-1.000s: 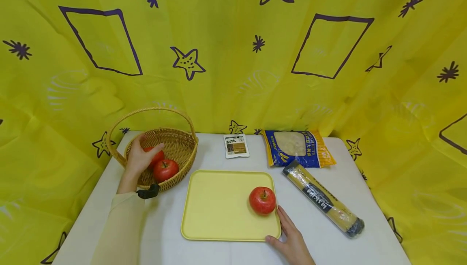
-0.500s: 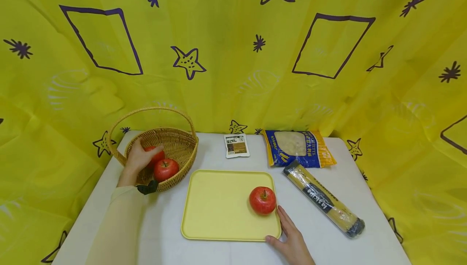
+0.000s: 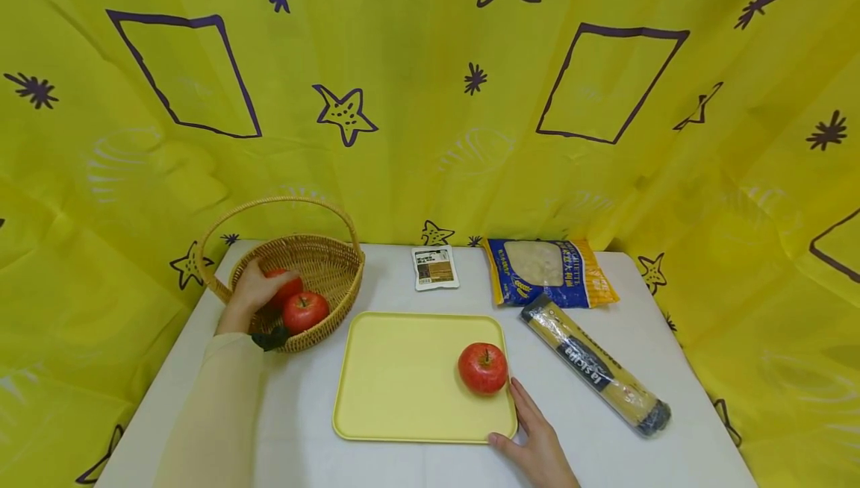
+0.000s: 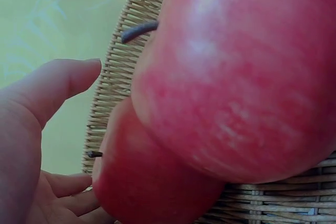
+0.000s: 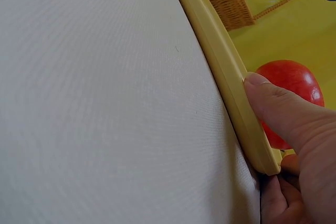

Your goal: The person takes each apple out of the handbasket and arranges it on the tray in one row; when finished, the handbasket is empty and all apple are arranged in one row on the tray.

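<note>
Looking left of centre in the frame, we see the left grip (image 3: pixel 253 290) spread around the far round red apple (image 3: pixel 289 289) in the brown wicker basket (image 3: pixel 336 271), its thumb apart from the fruit; we cannot tell how firmly the fingers touch. A second glossy red apple (image 3: pixel 305 313) sits just in front. At lower centre, a third red apple (image 3: pixel 483 368) already rests on the pale yellow rectangular tray (image 3: pixel 403 376), whose lower-right corner the right grip (image 3: pixel 536 447) pinches. We judge the work partly done: one apple on the tray, two not yet lifted out.
</note>
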A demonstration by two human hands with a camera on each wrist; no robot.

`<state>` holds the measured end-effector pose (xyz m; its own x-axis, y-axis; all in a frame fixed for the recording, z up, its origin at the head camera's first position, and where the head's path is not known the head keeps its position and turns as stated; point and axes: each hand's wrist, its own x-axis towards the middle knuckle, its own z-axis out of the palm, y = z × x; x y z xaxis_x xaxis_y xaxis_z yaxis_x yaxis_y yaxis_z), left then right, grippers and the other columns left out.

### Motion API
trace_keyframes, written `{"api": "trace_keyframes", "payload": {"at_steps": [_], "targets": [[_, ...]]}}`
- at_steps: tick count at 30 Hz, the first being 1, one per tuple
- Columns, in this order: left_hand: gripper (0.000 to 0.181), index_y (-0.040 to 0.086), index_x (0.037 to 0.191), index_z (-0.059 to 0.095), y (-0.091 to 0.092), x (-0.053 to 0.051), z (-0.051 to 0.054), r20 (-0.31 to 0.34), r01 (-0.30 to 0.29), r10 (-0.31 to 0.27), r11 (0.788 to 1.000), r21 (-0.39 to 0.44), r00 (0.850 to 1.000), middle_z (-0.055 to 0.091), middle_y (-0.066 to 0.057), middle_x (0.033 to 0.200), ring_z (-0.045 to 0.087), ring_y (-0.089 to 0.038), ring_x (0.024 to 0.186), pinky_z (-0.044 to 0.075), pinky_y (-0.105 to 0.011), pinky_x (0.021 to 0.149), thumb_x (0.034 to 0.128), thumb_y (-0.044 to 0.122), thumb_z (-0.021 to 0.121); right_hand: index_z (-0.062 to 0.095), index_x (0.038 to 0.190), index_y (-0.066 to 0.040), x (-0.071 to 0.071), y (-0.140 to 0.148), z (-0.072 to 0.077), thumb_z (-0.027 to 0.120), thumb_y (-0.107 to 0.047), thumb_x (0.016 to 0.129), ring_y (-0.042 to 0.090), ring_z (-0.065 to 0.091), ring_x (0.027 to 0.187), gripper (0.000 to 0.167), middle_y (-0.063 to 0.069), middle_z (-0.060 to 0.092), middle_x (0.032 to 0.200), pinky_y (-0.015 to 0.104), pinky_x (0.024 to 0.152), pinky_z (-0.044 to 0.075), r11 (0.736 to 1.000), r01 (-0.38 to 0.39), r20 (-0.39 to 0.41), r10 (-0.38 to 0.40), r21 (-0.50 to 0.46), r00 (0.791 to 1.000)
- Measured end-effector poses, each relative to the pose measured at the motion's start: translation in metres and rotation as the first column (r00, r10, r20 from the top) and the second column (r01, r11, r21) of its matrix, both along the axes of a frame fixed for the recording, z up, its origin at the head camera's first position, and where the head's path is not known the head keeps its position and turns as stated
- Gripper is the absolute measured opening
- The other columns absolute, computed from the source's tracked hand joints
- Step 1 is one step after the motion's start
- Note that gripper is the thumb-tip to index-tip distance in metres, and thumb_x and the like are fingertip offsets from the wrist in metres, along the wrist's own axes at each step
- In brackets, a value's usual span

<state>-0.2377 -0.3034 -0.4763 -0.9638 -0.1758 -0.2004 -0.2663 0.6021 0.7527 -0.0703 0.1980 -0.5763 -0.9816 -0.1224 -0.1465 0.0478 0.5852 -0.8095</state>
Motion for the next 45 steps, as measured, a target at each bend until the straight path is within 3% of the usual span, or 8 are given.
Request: {"api": "trace_keyframes", "payload": {"at_steps": [5,11,21,32,45], "targets": [[0.102,-0.016,0.148,0.005,-0.004,-0.001,-0.004,0.009,0.001,-0.001,1.0,0.014,1.0,0.02,-0.042,0.146,0.024,-0.051,0.134,0.024,-0.057,0.109,0.0906,0.045,0.064,0.031,0.15,0.001,0.001,0.0,-0.001,0.081,-0.044,0.076,0.034,0.024,0.141,0.1,0.013,0.024,0.157,0.047,0.108,0.027,1.0,0.001,-0.023,-0.001,0.0,1.0],[0.105,-0.021,0.144,0.003,-0.007,-0.002,-0.011,0.063,0.01,-0.01,1.0,0.004,0.998,0.017,-0.044,0.145,0.023,-0.052,0.134,0.024,-0.056,0.109,0.0909,0.047,0.062,0.033,0.149,0.003,0.003,0.001,-0.003,0.08,-0.043,0.077,0.035,0.026,0.14,0.097,0.014,0.027,0.156,0.048,0.107,0.027,1.0,-0.011,-0.081,0.012,0.003,0.997],[0.099,-0.023,0.142,0.013,-0.005,0.0,-0.013,0.057,0.025,-0.025,1.0,0.002,0.998,0.031,-0.043,0.136,0.036,-0.051,0.125,0.032,-0.057,0.104,0.0891,0.042,0.066,0.03,0.151,-0.001,0.002,0.002,-0.002,0.08,-0.045,0.077,0.032,0.023,0.142,0.1,0.011,0.023,0.158,0.046,0.109,0.024,1.0,-0.005,-0.023,0.005,0.001,1.0],[0.087,-0.021,0.134,0.026,-0.005,0.003,-0.016,0.062,0.03,-0.035,0.996,0.079,0.997,0.043,-0.035,0.126,0.047,-0.044,0.113,0.043,-0.052,0.094,0.088,0.038,0.07,0.03,0.151,-0.001,0.002,0.002,-0.002,0.081,-0.044,0.076,0.031,0.024,0.142,0.1,0.01,0.023,0.158,0.044,0.109,0.025,1.0,-0.004,-0.024,0.003,-0.006,1.0],[0.087,-0.021,0.132,0.031,-0.007,0.005,-0.016,0.031,0.019,-0.02,0.999,0.032,0.999,0.046,-0.035,0.123,0.049,-0.044,0.11,0.045,-0.052,0.091,0.0869,0.042,0.071,0.03,0.151,-0.001,0.001,0.001,-0.001,0.08,-0.046,0.077,0.032,0.024,0.142,0.1,0.011,0.023,0.158,0.044,0.109,0.025,1.0,-0.001,-0.004,0.001,0.003,1.0]]}}
